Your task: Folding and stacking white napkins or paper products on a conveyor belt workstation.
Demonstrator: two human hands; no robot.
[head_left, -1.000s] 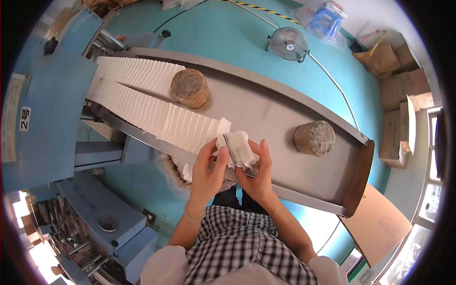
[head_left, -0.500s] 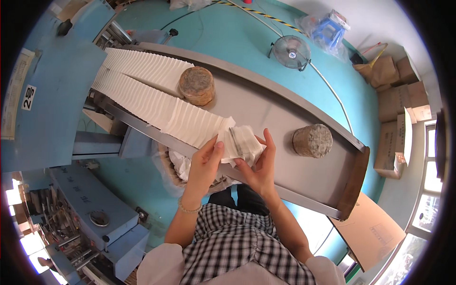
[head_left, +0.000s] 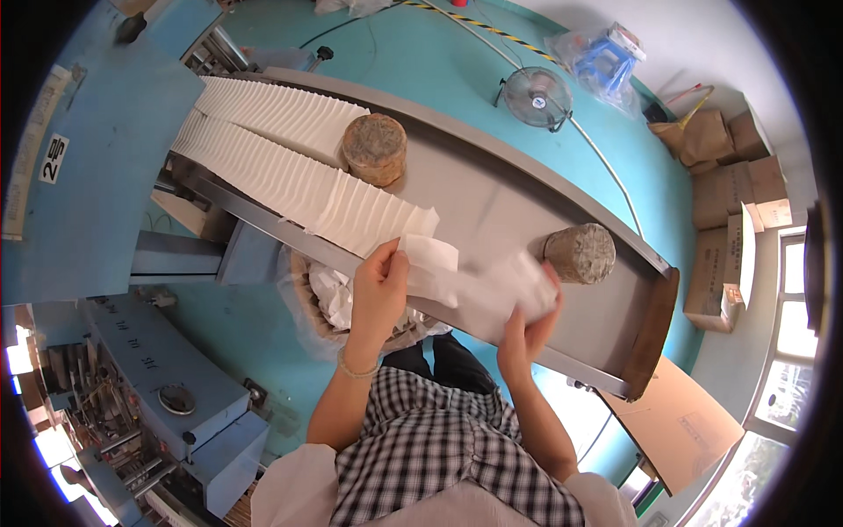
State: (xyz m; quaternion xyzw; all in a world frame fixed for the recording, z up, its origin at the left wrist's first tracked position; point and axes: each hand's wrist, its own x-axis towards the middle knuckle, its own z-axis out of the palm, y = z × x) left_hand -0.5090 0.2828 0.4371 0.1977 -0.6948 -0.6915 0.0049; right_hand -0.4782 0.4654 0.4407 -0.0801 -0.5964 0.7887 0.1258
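Note:
My left hand [head_left: 379, 285] is closed with thumb and fingers pinching a folded white tissue [head_left: 432, 263] at the near edge of the metal trough [head_left: 474, 202]. To its right, my right hand [head_left: 532, 327] grips another white tissue piece [head_left: 518, 283], smeared by motion. Whether the two pieces are joined cannot be made out. Two long rows of upright folded white tissues [head_left: 299, 180] fill the trough's left part, the near row ending just beyond my left hand. A round, brown-wrapped block [head_left: 375, 149] stands against the far row's end. A second such block [head_left: 580, 253] sits beyond my right hand.
The trough runs from a blue machine [head_left: 97, 167] at left to a brown end board [head_left: 654, 334]. Below it is a plastic-lined basket [head_left: 325, 303] of white scraps. A floor fan [head_left: 538, 95] and cardboard boxes [head_left: 729, 193] stand beyond; another blue machine [head_left: 167, 369] stands near left.
My hands, which were together on the row's last tissues, have drawn apart. My right hand has moved right with a white piece; my left stays near its place holding another.

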